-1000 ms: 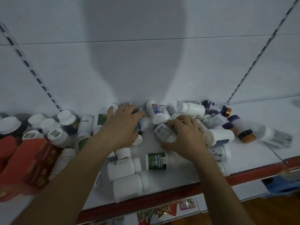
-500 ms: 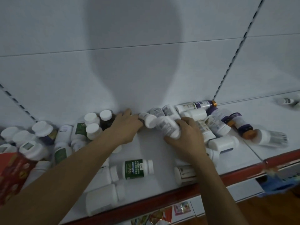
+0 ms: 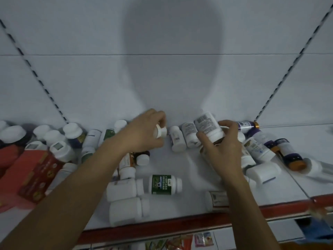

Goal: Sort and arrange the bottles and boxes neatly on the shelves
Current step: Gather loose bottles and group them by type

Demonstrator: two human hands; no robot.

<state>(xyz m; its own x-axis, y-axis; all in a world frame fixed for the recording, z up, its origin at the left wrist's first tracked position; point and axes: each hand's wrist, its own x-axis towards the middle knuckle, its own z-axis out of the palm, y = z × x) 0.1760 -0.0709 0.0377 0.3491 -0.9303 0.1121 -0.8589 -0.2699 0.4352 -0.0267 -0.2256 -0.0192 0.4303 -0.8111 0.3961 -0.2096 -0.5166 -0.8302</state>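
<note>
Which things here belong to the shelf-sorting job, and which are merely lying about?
Job: left hand gripping a white-capped bottle; right hand holding a grey-label bottle; green-label bottle; red box; shelf.
Lying about: colourful packets below; blue object, blurred.

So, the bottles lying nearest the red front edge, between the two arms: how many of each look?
Plain white bottles: 2
Green-label bottle: 1
Pale-label bottle, partly hidden: 1
Total: 4
</note>
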